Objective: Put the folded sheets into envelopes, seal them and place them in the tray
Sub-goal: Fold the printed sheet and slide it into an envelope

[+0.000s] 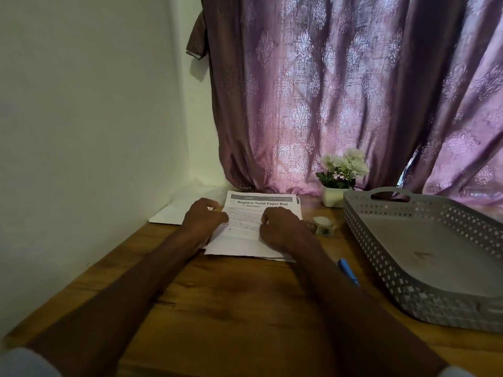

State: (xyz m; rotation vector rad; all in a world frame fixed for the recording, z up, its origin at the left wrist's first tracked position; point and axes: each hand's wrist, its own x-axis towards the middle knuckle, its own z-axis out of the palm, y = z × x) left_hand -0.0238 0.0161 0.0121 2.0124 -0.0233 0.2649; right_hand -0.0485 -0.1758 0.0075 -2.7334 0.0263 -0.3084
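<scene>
A small stack of printed white sheets (246, 242) lies on the wooden table (231, 300) in front of me, the top one headed "Replace Toilet Paper Roll". My left hand (202, 217) rests on the stack's left edge with fingers curled. My right hand (283, 227) presses on the middle of the top sheet, fingers bent. White envelopes (177, 210) lie flat to the left, partly under the sheets. A grey perforated tray (381, 257) stands at the right with nothing visible in it.
A blue pen (349, 272) lies between the sheets and the tray. A small tape roll or dispenser (322, 225) sits right of the sheets. A white pot of flowers (340, 180) stands by the purple curtain (353, 91). A white wall (81, 131) borders the table's left.
</scene>
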